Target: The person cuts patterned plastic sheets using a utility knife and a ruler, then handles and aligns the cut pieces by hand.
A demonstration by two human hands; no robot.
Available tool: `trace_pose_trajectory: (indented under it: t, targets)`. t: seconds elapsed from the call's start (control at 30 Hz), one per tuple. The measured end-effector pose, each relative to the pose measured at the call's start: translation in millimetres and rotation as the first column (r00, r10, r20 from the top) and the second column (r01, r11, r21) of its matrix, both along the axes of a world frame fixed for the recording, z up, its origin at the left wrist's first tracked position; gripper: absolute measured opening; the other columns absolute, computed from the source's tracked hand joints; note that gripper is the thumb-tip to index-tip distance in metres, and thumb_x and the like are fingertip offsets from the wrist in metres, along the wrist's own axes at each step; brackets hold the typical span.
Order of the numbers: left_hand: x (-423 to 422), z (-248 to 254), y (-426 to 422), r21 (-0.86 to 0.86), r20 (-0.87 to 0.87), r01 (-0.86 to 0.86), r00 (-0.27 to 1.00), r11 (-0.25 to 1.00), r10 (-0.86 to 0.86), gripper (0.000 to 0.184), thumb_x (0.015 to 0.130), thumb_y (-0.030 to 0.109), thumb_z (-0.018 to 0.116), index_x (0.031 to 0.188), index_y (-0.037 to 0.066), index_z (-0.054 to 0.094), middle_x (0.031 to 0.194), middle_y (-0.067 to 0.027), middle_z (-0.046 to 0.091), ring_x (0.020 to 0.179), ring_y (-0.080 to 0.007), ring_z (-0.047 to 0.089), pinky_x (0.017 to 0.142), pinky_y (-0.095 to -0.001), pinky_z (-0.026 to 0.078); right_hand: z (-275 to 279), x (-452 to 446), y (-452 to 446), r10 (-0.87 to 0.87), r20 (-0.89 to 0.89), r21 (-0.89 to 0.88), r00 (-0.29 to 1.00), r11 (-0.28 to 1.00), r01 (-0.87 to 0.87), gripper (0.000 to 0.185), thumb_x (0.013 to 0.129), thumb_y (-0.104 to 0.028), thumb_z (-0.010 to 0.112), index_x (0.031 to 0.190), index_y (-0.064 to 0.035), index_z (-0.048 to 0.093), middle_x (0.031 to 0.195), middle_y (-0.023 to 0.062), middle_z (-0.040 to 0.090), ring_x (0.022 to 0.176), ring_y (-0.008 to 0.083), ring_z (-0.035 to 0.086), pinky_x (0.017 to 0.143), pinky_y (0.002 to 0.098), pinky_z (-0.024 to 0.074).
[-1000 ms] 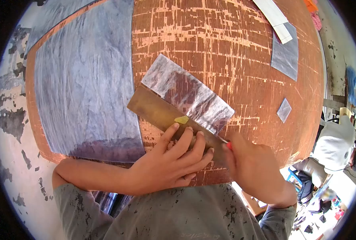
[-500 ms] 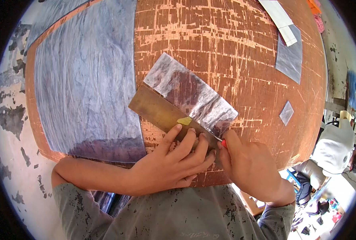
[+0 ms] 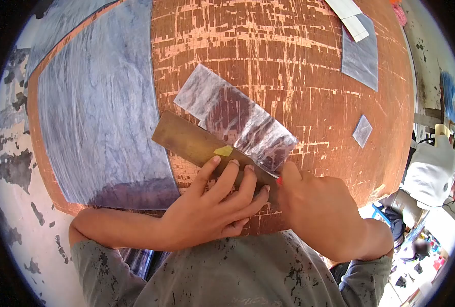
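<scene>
My left hand (image 3: 220, 197) lies with spread fingers on a flat brownish metal straightedge (image 3: 184, 134), pressing it down; a yellow patch (image 3: 223, 151) shows on it ahead of the fingertips. Along its upper edge rests a glossy, marbled grey-and-maroon strip (image 3: 232, 115), set at a slant. My right hand (image 3: 319, 207) is closed around a red-handled cutter (image 3: 278, 180), its thin metal tip at the straightedge's edge near the strip's lower right end. Most of the cutter is hidden in the fist.
The brown board (image 3: 289, 46) is scored with many cuts. A large bluish marbled sheet (image 3: 99, 112) covers its left side. At right lie a small diamond-shaped piece (image 3: 362, 131), a bluish offcut (image 3: 361, 56) and white strips (image 3: 349, 19). A white machine (image 3: 429, 176) stands beyond the board.
The view has shifted slightly, moving the board's contents left and up. My right hand with the cutter has moved down and right along the straightedge. My left hand keeps its place on it.
</scene>
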State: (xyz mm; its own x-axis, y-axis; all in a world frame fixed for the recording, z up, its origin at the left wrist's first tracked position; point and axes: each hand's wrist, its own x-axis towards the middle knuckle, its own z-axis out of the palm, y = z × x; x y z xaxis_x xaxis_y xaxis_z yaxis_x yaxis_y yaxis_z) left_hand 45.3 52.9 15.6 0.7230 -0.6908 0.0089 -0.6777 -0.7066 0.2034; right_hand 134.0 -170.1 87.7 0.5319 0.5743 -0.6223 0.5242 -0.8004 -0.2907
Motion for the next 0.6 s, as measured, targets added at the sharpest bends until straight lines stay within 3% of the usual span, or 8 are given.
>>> trace_pose_trajectory:
  t: [0.23,0.33,0.4,0.43,0.5,0.6]
  targets:
    - [2.5,2.6,2.2,-0.002,-0.043,0.026,0.999,1.000,-0.026,0.069,0.090,0.059,0.070,0.151,0.028,0.060,0.149,-0.0164,0.052,0.134,-0.0419,0.053,0.117,-0.0655,0.046,-3.5,-3.6,-10.5,-0.060,0.005,0.039,0.998,0.997,0.060,0.022,0.104,-0.020,0.064,0.103,-0.0003,0.053,0.070,0.0181,0.070,0.063,0.0368,0.076,0.055,0.0445,0.0598]
    - [1.8,1.5,1.7,0.013,0.002,0.031,1.000,0.999,-0.031,0.069,0.090,0.060,0.070,0.151,0.028,0.059,0.149,-0.0180,0.051,0.134,-0.0427,0.052,0.116,-0.0658,0.047,-4.7,-1.4,-21.6,-0.070,0.019,0.138,0.997,0.988,0.067,0.026,0.107,-0.025,0.065,0.104,-0.0022,0.054,0.071,0.0181,0.070,0.061,0.0378,0.074,0.054,0.0463,0.0575]
    - [2.0,1.1,1.8,0.023,0.017,0.034,0.999,0.999,-0.034,0.068,0.091,0.061,0.069,0.150,0.028,0.060,0.149,-0.0184,0.051,0.134,-0.0426,0.053,0.115,-0.0660,0.047,-2.5,-5.1,-26.1,-0.244,-0.016,0.311,0.970,0.920,0.237,0.025,0.106,-0.025,0.069,0.109,-0.0044,0.056,0.073,0.0161,0.069,0.062,0.0386,0.072,0.054,0.0482,0.0553]
    - [1.6,1.0,1.8,0.025,0.026,0.036,0.999,0.999,-0.037,0.067,0.093,0.063,0.068,0.150,0.028,0.060,0.149,-0.0187,0.051,0.134,-0.0425,0.053,0.114,-0.0662,0.048,-4.0,-5.3,-24.7,-0.244,-0.019,0.317,0.970,0.918,0.237,0.025,0.106,-0.025,0.069,0.109,-0.0044,0.056,0.073,0.0161,0.069,0.062,0.0386,0.072,0.054,0.0482,0.0553]
    - [2.5,1.1,1.3,0.040,0.045,0.046,0.998,0.998,-0.048,0.066,0.094,0.064,0.067,0.149,0.028,0.060,0.148,-0.0187,0.052,0.132,-0.0417,0.054,0.113,-0.0647,0.049,-7.8,-7.5,-20.0,-0.470,0.127,0.496,0.873,0.792,0.355,0.023,0.105,-0.024,0.072,0.113,-0.0067,0.058,0.077,0.0145,0.068,0.066,0.0393,0.072,0.055,0.0498,0.0540]
    - [5.5,1.4,1.4,0.034,0.095,0.068,0.993,0.997,-0.071,0.064,0.097,0.066,0.064,0.148,0.027,0.062,0.144,-0.0174,0.054,0.127,-0.0390,0.056,0.108,-0.0610,0.051,-31.5,-2.1,-13.9,-0.444,0.266,0.498,0.856,0.823,0.273,0.026,0.103,-0.024,0.075,0.115,-0.0076,0.059,0.085,0.0143,0.068,0.072,0.0398,0.072,0.058,0.0496,0.0544]
